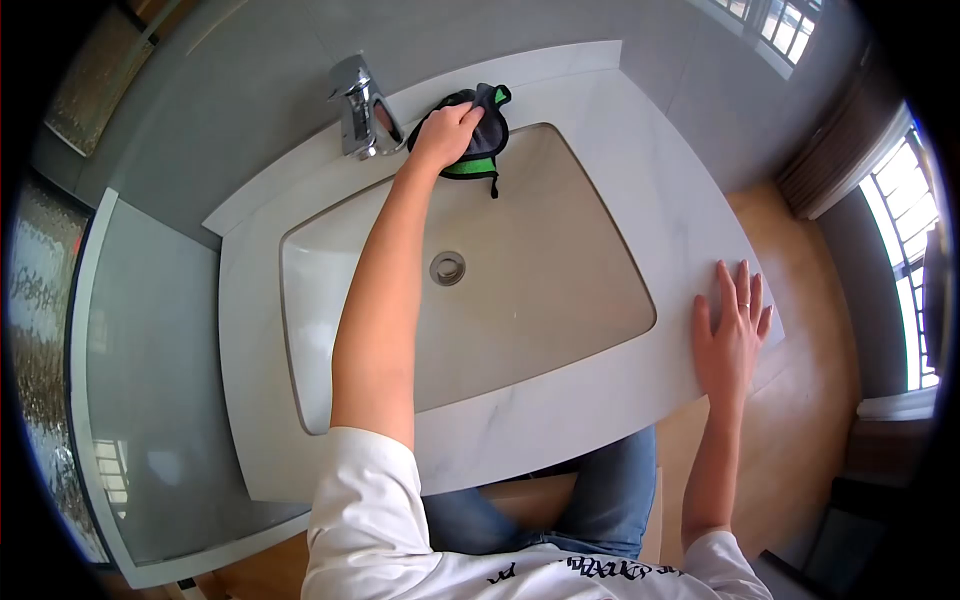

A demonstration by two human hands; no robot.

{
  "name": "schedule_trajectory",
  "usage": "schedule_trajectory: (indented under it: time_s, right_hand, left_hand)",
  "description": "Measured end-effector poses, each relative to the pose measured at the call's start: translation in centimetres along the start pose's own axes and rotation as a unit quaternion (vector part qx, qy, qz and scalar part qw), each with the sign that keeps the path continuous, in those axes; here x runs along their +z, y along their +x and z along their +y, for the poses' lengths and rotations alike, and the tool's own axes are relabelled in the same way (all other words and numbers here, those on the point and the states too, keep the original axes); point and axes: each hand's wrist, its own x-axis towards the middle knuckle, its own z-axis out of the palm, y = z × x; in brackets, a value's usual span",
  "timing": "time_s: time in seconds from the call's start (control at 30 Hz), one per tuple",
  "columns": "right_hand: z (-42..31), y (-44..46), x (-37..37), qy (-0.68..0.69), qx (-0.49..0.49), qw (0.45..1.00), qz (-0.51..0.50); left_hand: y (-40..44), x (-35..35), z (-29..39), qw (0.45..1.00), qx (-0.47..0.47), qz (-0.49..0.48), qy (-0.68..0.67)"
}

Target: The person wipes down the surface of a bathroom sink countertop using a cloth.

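My left hand [446,136] reaches across the sink to its back edge, fingers bent round a bunched grey and green cleaning cloth [487,135] with black trim. The cloth lies partly on the back of the counter, and its green side and a small black loop hang over the sink rim. Just left of this hand stands a chrome faucet [362,110]. My right hand [730,335], a ring on one finger, rests palm down with fingers spread on the right end of the white counter [640,370].
The white sink basin [530,290] has a round metal drain [447,268] near its middle. A glass panel [160,370] with a pale frame borders the counter's left side. Grey wall rises behind, and a barred window [905,230] is at far right.
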Motion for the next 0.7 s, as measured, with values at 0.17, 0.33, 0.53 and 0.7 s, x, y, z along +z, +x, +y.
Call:
schedule_trajectory:
  time_s: [0.17, 0.33, 0.53, 0.7]
  right_hand:
    - [0.1, 0.0, -0.3, 0.006, -0.020, 1.000, 0.008]
    - [0.0, 0.1, -0.9, 0.033, -0.034, 0.999, 0.004]
    - [0.2, 0.3, -1.4, 0.045, -0.043, 0.998, -0.002]
    - [0.3, 0.3, -1.7, 0.065, -0.056, 0.996, 0.006]
  left_hand:
    - [4.0, 4.6, 3.6, 0.998, 0.050, -0.023, -0.013]
    - [8.5, 10.1, 7.9, 0.993, 0.084, -0.070, -0.035]
    - [12.7, 14.4, 11.2, 0.989, 0.083, -0.118, -0.039]
    - [12.3, 15.6, 12.2, 0.991, 0.050, -0.122, -0.029]
